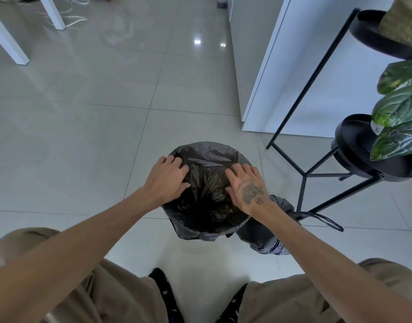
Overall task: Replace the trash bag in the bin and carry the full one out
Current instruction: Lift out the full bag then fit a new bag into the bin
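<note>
- Head view looks straight down on a round bin [177, 226] standing on a pale tiled floor [84, 127], just ahead of the person's knees.
- New dark bag [207, 157] lines the bin; its edge is folded out over the rim and hangs down the outer wall.
- Left hand [167, 178] lies flat on the left side of the rim, fingers spread and pressing the plastic, grip apart, nothing clamped.
- Right hand [246, 187], with a dark tattoo on its back, lies on the right side of the rim in the same manner, fingers spread, grip apart.
- Full bag [263, 238], tied, sits on the floor touching the bin's right side; its handle loops [323, 220] trail to the right.
- Black metal plant stand [316, 169] stands further right, holding green leaves [398, 108].
- White cabinet [281, 73] behind it.
- No brand, label or readable writing is visible on bag or bin.
</note>
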### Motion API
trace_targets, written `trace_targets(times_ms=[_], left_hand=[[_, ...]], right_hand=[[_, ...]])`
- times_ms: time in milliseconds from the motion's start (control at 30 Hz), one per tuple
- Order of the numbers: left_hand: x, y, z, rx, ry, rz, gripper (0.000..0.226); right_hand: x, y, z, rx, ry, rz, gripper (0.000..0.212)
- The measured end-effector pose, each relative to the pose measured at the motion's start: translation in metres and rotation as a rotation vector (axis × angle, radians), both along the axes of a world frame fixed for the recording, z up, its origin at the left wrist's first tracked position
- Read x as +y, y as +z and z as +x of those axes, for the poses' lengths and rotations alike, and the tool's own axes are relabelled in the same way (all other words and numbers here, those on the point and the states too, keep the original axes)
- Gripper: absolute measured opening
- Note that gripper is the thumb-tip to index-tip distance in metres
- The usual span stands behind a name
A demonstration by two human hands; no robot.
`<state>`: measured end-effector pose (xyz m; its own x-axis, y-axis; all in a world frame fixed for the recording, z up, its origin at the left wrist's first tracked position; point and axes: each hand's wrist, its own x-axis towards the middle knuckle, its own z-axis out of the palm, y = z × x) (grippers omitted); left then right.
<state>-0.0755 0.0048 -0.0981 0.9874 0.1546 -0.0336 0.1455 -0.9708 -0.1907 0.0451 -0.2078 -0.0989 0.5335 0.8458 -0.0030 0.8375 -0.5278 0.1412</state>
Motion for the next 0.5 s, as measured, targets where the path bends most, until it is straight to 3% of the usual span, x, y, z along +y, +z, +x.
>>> trace_targets(times_ms=[100, 200, 333, 500], left_hand=[[-0.009, 0.007, -0.018, -0.139, 0.241, -0.209, 0.054], [-0.017, 0.006, -0.039, -0.208, 0.498, -0.372, 0.067], [-0.034, -0.004, -0.059, -0.277, 0.717, -0.592, 0.087], [-0.05, -0.016, -0.065, -0.355, 0.945, -0.901, 0.09]], right_hand=[[-0.022, 0.007, -0.007, 0.018, -0.182, 0.195, 0.048], [-0.045, 0.004, -0.02, 0.078, -0.36, 0.257, 0.066], [-0.058, 0.001, -0.04, 0.34, -0.618, 0.255, 0.085], [-0.049, -0.01, -0.052, 0.667, -0.846, 0.399, 0.065]])
